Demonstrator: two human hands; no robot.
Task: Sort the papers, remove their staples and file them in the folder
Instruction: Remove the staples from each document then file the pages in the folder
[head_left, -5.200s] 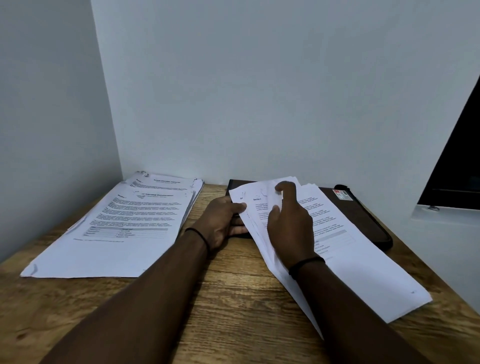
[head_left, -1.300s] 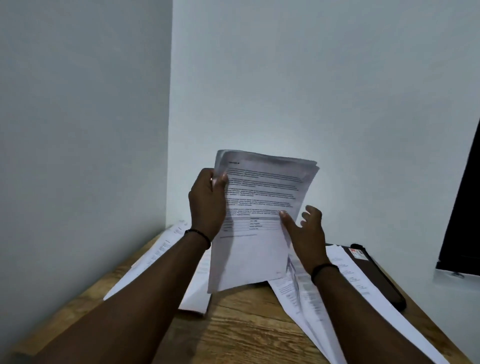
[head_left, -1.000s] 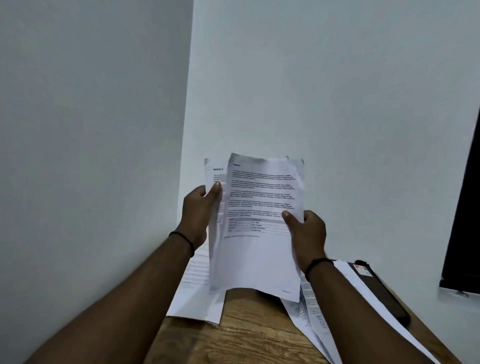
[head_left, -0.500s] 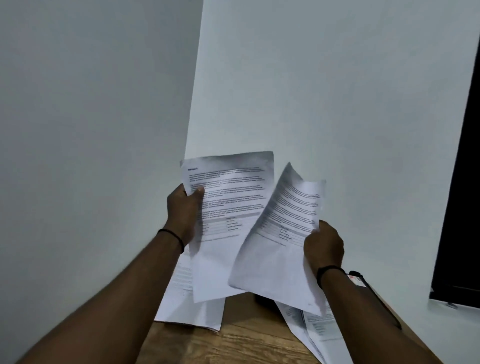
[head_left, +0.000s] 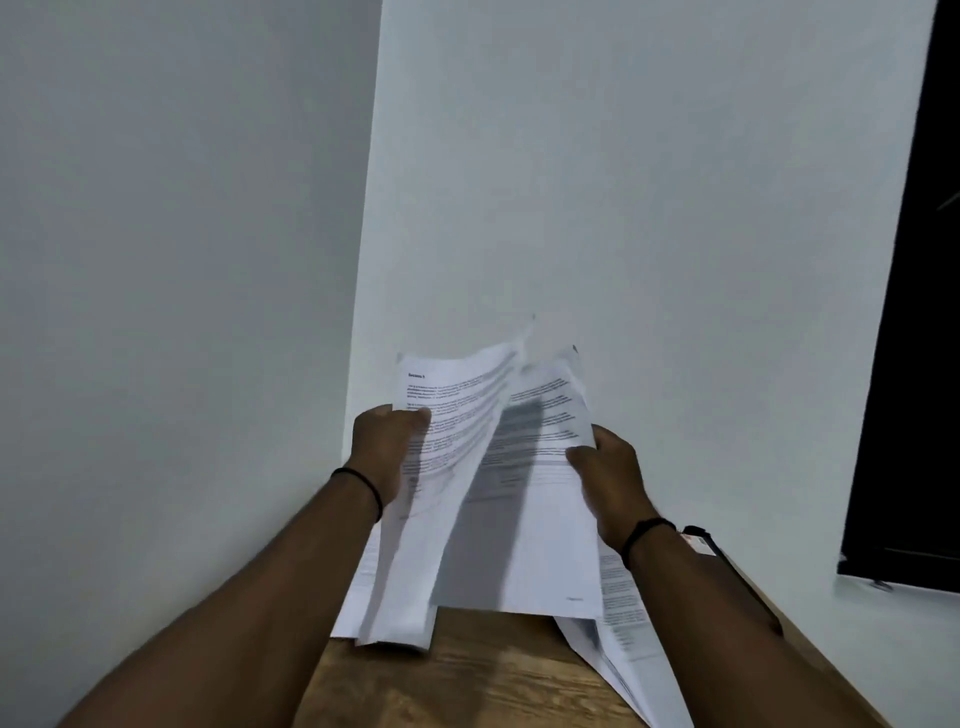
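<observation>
White corner walls (head_left: 623, 182), wood tabletop (head_left: 467, 680) below. Left hand (head_left: 387, 447) pinches sheets (head_left: 452, 415) at their left edge. Right hand (head_left: 610, 480) grips the front page (head_left: 540, 509), thumb on top.

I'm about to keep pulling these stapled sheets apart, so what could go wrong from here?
The top corner where the two sheets meet already looks crumpled; pulling further could tear it. The left hand and right hand pinch only the side edges, so a sheet could slip. A freed sheet may drop onto the papers on the table and mix in.
</observation>
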